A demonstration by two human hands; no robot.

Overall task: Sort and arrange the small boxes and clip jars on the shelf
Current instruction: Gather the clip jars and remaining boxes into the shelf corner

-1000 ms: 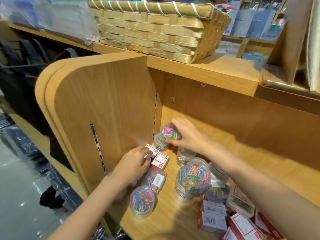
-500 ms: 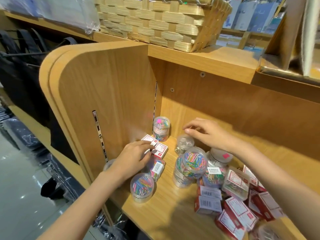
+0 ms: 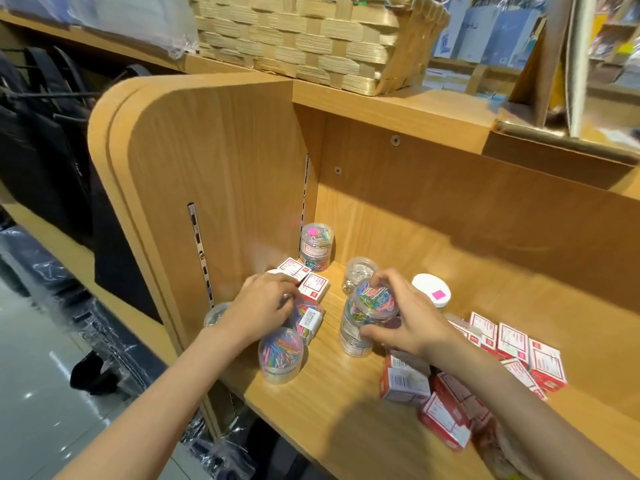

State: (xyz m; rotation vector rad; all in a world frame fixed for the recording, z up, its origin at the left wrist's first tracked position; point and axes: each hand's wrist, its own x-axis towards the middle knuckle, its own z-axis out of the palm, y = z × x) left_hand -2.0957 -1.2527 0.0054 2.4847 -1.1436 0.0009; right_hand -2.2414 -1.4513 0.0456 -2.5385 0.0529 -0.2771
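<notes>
Pale wood grain covered the shelf point(image 3: 332, 420) and its upright side panel point(image 3: 221, 188), where the small boxes and clip jars sat in a loose scatter. The right hand point(image 3: 405, 320) was curled round a clear jar of coloured clips point(image 3: 372, 301), thumb low on its near side and fingers over its far rim; that jar sat on top of another clear jar point(image 3: 351, 337) standing on the shelf. The left hand point(image 3: 263, 306) rested with bent fingers on the small red-and-white boxes point(image 3: 311, 287) beside the side panel; whether it actually gripped one could not be told. A tall jar with a pink sticker point(image 3: 316, 245) stood upright in the back corner, apart from both hands. A jar of silver clips point(image 3: 358, 275) stood just behind the right hand, and a white-lidded jar point(image 3: 431, 291) beside it. A low jar of coloured clips point(image 3: 280, 355) stood near the front edge, below the left wrist. More red-and-white boxes point(image 3: 512, 348) lay jumbled to the right. A woven basket point(image 3: 311, 36) sat on the upper shelf.
</notes>
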